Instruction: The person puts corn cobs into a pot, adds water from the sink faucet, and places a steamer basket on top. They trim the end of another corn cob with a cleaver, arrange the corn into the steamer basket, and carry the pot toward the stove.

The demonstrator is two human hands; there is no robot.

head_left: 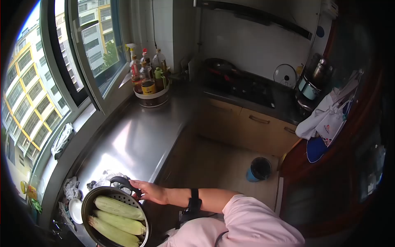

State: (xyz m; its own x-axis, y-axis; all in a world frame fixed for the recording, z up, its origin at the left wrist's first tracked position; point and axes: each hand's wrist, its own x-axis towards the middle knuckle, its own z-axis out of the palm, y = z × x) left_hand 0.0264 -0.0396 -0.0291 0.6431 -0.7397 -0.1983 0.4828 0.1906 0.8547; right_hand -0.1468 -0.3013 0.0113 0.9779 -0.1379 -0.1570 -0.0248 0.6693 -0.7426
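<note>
My right hand [149,192] is closed around the black loop handle [125,184] of a steamer pot [85,208]. The pot is tilted so its inside faces me, at the lower left of the view. Three ears of corn in pale green husks lie side by side in it: a top one [119,207], a middle one [119,222] and a lower one [113,234]. They rest on a perforated steamer tray [139,206], whose holes show at the upper right. The pot's lower edge is cut off by the frame. My left hand is out of view.
A steel counter [144,131] runs along the window, with crumpled plastic bags [72,188] and a white dish [75,210] beside the pot. Bottles stand in a round tray [152,99] at the corner. Farther off are a stove [251,92] and a blue bin [258,169].
</note>
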